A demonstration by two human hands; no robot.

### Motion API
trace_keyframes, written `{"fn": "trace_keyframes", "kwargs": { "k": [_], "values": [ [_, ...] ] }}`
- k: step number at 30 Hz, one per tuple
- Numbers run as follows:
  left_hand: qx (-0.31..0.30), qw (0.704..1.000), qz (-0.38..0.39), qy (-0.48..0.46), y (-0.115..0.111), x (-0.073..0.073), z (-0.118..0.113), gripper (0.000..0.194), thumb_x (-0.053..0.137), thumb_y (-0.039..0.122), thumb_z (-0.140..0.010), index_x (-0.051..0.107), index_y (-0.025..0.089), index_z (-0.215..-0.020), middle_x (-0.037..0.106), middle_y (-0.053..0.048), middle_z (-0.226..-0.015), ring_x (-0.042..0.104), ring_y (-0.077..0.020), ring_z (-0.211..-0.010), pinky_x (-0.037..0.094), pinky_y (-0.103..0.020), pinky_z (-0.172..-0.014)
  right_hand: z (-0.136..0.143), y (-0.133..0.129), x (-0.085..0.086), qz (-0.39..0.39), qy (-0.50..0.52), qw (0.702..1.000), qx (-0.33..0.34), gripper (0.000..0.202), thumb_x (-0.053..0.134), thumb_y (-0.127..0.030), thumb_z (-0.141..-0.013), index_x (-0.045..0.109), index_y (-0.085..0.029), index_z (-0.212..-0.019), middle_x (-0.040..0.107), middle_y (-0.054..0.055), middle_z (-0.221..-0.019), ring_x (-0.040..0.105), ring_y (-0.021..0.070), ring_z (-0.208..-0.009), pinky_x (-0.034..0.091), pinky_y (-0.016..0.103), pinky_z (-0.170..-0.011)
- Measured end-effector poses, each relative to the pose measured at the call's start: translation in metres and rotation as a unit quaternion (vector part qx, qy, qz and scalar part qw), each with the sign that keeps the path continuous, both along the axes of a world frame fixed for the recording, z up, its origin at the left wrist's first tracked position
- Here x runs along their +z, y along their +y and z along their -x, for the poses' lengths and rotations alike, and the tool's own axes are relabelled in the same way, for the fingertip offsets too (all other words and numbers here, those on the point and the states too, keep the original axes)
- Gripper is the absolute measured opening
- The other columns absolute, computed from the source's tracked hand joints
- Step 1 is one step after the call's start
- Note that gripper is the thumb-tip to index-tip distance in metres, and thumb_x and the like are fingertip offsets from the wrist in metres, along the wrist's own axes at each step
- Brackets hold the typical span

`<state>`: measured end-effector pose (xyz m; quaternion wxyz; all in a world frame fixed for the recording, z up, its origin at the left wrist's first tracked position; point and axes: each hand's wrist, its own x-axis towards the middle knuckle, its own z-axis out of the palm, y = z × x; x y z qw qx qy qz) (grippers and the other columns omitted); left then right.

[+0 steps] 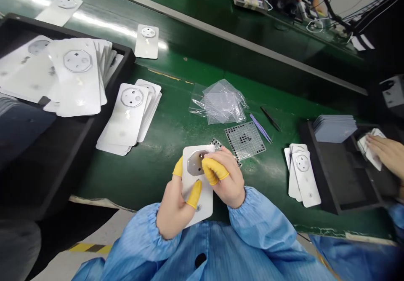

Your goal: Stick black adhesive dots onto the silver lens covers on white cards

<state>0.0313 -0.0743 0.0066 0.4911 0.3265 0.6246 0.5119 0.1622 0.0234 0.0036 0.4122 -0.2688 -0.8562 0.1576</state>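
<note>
My left hand (177, 207), with yellow finger cots, grips a white phone back cover (206, 207) by its edge, the thumb lying on its face. The cover is tilted up toward me, its grey octagonal camera area (195, 165) with dark holes at the top. My right hand (225, 177), also in yellow finger cots, is pinched closed at the right side of that octagon. Whatever its fingertips hold, if anything, is hidden. Just beyond the hands lies a clear sheet of small black parts (245, 140), with a second sheet (216, 143) partly covered by my right hand.
Clear plastic films (224, 102), purple tweezers (260, 128) and black tweezers (270, 119) lie ahead. Stacked covers (124, 116) and a black tray (126, 57) stand left. To the right are more covers (304, 173), another tray (334, 203) and a co-worker's hand (386, 150).
</note>
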Motion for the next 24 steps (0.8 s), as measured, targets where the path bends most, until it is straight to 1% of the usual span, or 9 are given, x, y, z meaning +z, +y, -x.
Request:
{"fn": "trace_keyframes", "kwargs": {
  "k": [3,5,8,11,14,16,19,22,24],
  "values": [
    [-0.061,0.997,-0.037,0.013,0.001,0.000,-0.008,0.065,0.059,0.018,-0.082,0.032,0.022,-0.141,0.063,-0.010,-0.124,0.066,-0.0272,-0.105,0.056,-0.035,-0.081,-0.002,-0.004,0.000,-0.036,-0.034,0.999,0.012,0.026,0.049,-0.014,-0.090,0.058,-0.021,-0.113,0.070,0.007,-0.106,0.061,0.0196,-0.105,0.045,0.046,-0.100],
    [-0.061,0.996,-0.055,0.030,0.002,0.000,-0.008,0.062,0.057,0.017,-0.084,0.031,0.024,-0.140,0.063,-0.009,-0.124,0.065,-0.0261,-0.107,0.055,-0.036,-0.084,-0.006,-0.007,0.000,-0.036,-0.053,0.998,0.019,0.026,0.048,-0.015,-0.089,0.059,-0.019,-0.112,0.067,0.010,-0.115,0.057,0.0226,-0.114,0.042,0.049,-0.102],
    [-0.060,0.993,-0.078,0.067,0.002,0.000,-0.006,0.063,0.054,0.018,-0.086,0.026,0.027,-0.142,0.058,-0.008,-0.133,0.060,-0.0250,-0.116,0.052,-0.036,-0.091,-0.012,-0.010,0.001,-0.022,-0.081,0.995,0.049,0.030,0.044,-0.020,-0.089,0.058,-0.016,-0.115,0.060,0.015,-0.127,0.050,0.0281,-0.124,0.039,0.053,-0.103],
    [-0.070,0.989,-0.076,0.108,0.004,0.000,-0.006,0.063,0.054,0.019,-0.086,0.025,0.023,-0.141,0.057,-0.012,-0.133,0.061,-0.0269,-0.113,0.054,-0.038,-0.087,-0.013,-0.009,0.002,-0.022,-0.088,0.994,0.057,0.034,0.041,-0.023,-0.090,0.057,-0.015,-0.119,0.057,0.017,-0.130,0.048,0.0296,-0.126,0.041,0.054,-0.101],
    [-0.098,0.984,-0.063,0.138,0.005,0.000,-0.005,0.058,0.054,0.019,-0.082,0.031,0.019,-0.135,0.065,-0.014,-0.119,0.068,-0.0280,-0.097,0.057,-0.037,-0.075,-0.013,-0.007,0.002,-0.021,-0.099,0.994,0.052,0.035,0.041,-0.024,-0.090,0.054,-0.016,-0.122,0.054,0.017,-0.132,0.048,0.0292,-0.127,0.042,0.053,-0.101],
    [-0.115,0.980,-0.053,0.155,0.007,0.000,-0.005,0.056,0.054,0.017,-0.079,0.034,0.018,-0.131,0.070,-0.012,-0.106,0.071,-0.0265,-0.083,0.056,-0.034,-0.065,-0.013,-0.007,0.002,-0.021,-0.113,0.992,0.045,0.035,0.042,-0.024,-0.090,0.053,-0.017,-0.123,0.052,0.018,-0.134,0.048,0.0293,-0.127,0.042,0.053,-0.101],
    [-0.112,0.976,-0.034,0.181,0.007,-0.001,-0.004,0.044,0.054,0.016,-0.075,0.042,0.018,-0.118,0.072,-0.008,-0.090,0.069,-0.0232,-0.067,0.052,-0.030,-0.054,-0.013,-0.010,0.004,-0.015,-0.150,0.988,0.042,0.037,0.043,-0.025,-0.091,0.052,-0.016,-0.126,0.048,0.020,-0.138,0.044,0.0318,-0.130,0.043,0.056,-0.100],
    [-0.109,0.976,-0.006,0.190,0.005,-0.005,-0.004,0.032,0.056,0.019,-0.074,0.046,0.019,-0.104,0.070,-0.007,-0.081,0.068,-0.0234,-0.065,0.051,-0.029,-0.051,-0.014,-0.012,0.003,0.018,-0.164,0.984,0.069,0.042,0.043,-0.023,-0.091,0.048,-0.010,-0.130,0.041,0.023,-0.143,0.035,0.0349,-0.136,0.044,0.056,-0.101],
    [-0.115,0.975,0.011,0.189,0.004,-0.008,-0.005,0.028,0.057,0.020,-0.073,0.046,0.019,-0.099,0.069,-0.007,-0.079,0.067,-0.0238,-0.065,0.051,-0.030,-0.052,-0.015,-0.012,-0.001,0.051,-0.150,0.983,0.096,0.045,0.042,-0.020,-0.090,0.044,-0.008,-0.134,0.037,0.022,-0.146,0.029,0.0348,-0.139,0.043,0.055,-0.103]
  ]
}}
